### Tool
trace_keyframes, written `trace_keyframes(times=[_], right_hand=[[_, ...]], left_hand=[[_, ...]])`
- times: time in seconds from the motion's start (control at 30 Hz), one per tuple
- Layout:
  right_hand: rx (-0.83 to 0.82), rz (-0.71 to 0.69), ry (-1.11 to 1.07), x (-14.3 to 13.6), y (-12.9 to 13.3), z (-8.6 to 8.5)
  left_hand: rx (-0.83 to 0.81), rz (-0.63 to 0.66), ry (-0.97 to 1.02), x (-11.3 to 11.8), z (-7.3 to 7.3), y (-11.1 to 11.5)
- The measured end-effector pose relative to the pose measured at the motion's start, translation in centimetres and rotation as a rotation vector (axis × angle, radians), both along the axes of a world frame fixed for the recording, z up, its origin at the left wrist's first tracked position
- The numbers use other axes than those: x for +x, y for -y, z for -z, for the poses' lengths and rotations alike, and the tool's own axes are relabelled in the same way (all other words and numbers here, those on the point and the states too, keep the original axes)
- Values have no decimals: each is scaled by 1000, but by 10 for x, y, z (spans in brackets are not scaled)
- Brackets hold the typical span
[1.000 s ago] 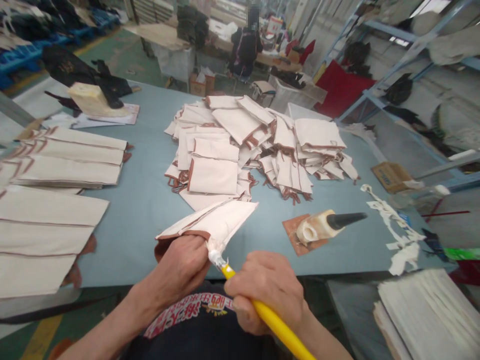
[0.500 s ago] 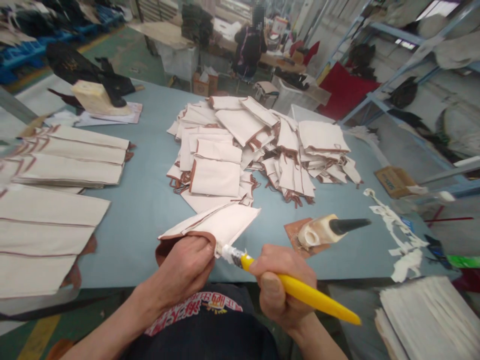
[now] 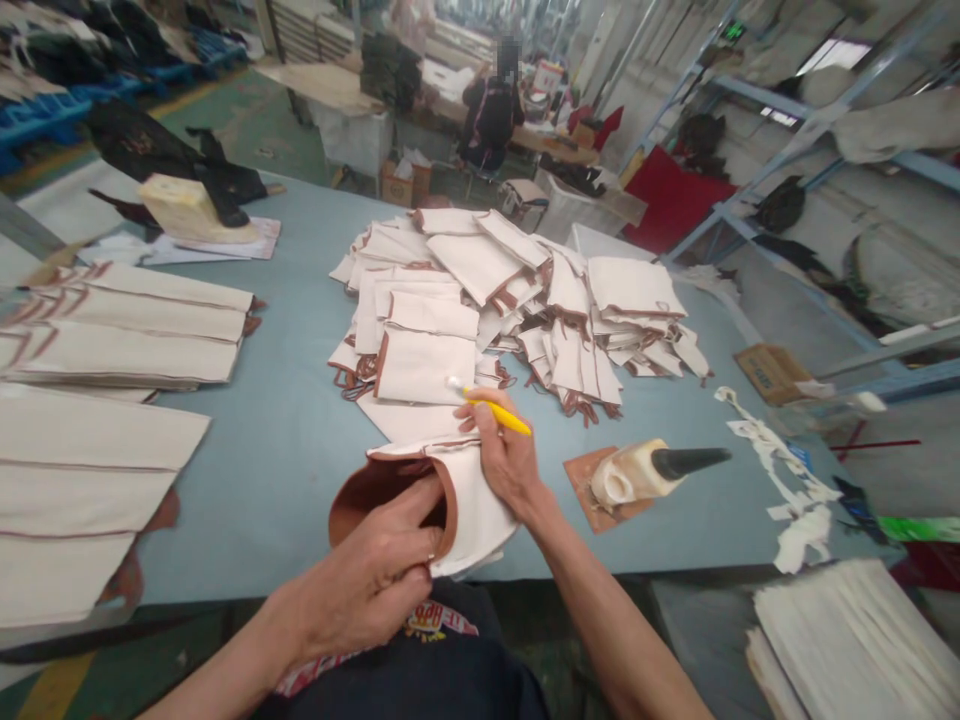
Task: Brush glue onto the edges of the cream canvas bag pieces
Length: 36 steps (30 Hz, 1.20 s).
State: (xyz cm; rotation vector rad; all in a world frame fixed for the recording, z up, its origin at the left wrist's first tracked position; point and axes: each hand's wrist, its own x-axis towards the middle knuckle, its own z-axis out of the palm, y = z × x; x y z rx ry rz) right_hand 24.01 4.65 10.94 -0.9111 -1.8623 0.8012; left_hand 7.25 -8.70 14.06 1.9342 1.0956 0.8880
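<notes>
My left hand (image 3: 371,575) grips the brown-edged rim of a cream fabric bag (image 3: 480,505), with some fingers inside its opening, which gapes toward me and shows a brown lining. My right hand (image 3: 506,455) is closed round a brush (image 3: 504,415) with a yellow handle. White paste covers the brush tip, which points away from me, over the front of the bag pile (image 3: 427,365). The right hand is against the far side of the held bag; whether its fingers also pinch the fabric is hard to see.
A cream bottle with a black nozzle (image 3: 637,475) lies on a brown patch at the right. Stacked cream pieces (image 3: 135,340) lie left, white scraps (image 3: 787,470) right. A yellowish block (image 3: 180,210) sits back left. A person (image 3: 491,110) is far behind the table.
My right hand has moved forward and left with the brush, away from the bag's near corner. The bag has turned, and its mouth now gapes wider round my left fingers.
</notes>
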Motion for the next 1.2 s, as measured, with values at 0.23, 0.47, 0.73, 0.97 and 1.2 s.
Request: trace_keyframes(times=[0.23,0.47,0.73,0.97,1.2], right_hand=[[152,273,-2,3,4,1],[412,430,60,22,1,-24],[424,433,70,29,20,-25],[546,441,127,34,32,-21],[568,414,121,30,45,-15]], left_hand=[[-424,33,297,-4,-6,-1],[-513,-357,135,-22,22,-6],[-248,-441,-82,-15,-6,-20],[-454,-342,164,-6,-21,-17],[-586,-407,425,14,-10,-7]])
